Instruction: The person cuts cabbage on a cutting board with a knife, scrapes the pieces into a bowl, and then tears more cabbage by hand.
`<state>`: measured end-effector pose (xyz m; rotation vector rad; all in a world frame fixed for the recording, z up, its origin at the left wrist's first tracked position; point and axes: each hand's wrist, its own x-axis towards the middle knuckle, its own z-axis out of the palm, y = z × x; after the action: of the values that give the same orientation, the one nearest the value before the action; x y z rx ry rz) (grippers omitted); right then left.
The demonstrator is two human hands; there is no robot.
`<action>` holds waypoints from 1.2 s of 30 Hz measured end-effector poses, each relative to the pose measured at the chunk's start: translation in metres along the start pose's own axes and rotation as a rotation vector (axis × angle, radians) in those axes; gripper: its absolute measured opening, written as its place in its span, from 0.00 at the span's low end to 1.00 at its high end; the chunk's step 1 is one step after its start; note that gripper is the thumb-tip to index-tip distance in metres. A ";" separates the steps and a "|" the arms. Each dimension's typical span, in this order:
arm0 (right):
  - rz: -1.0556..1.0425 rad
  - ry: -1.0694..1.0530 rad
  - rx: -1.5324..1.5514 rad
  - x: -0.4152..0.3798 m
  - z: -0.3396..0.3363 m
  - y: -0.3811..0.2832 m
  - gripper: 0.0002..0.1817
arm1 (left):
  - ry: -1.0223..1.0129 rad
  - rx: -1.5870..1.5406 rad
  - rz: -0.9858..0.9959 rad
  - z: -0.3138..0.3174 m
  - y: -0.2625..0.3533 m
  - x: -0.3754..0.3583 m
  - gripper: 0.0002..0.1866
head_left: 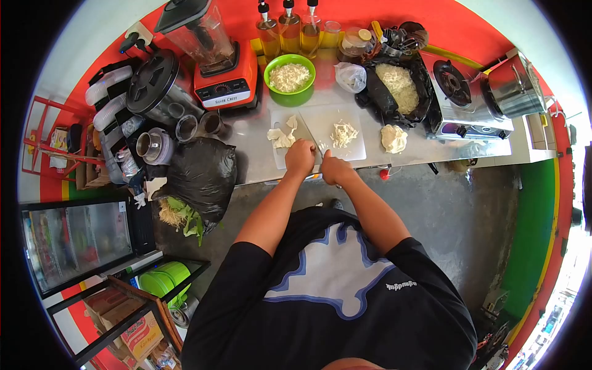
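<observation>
On the white cutting board (352, 117) at the steel counter's front edge, my right hand (336, 168) is wrapped round a knife (310, 131), whose blade points away from me. Just left of the blade, my left hand (300, 157) is closed with its fingertips down at the board; what they grip is hidden. Beyond that hand lie pale flat pieces (282, 137) of a food I cannot identify. Right of the blade sits a pile of chopped pale strips (344, 134). A pale, ruffled lump (393, 139) rests on the counter right of the board.
Behind the board stands a green bowl (300, 97) of pale shreds. A black bag (375, 98) of similar shreds lies near the gas stove (467, 92). To the left are a red blender (226, 86) and a full black bag (200, 176) at the counter edge.
</observation>
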<state>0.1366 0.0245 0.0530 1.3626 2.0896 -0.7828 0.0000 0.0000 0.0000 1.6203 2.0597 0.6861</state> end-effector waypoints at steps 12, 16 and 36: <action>-0.018 0.064 0.065 -0.007 0.005 -0.001 0.23 | 0.047 -0.072 -0.046 -0.001 0.001 -0.009 0.03; 0.001 -0.113 0.265 -0.028 -0.023 -0.002 0.19 | 0.062 -0.138 -0.035 0.007 -0.007 -0.008 0.05; 0.070 0.008 0.148 -0.018 -0.002 -0.014 0.27 | 0.161 -0.255 0.096 0.005 -0.010 -0.019 0.04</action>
<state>0.1302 0.0102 0.0698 1.5103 2.0126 -0.9193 -0.0001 -0.0202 -0.0100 1.5671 1.9172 1.0979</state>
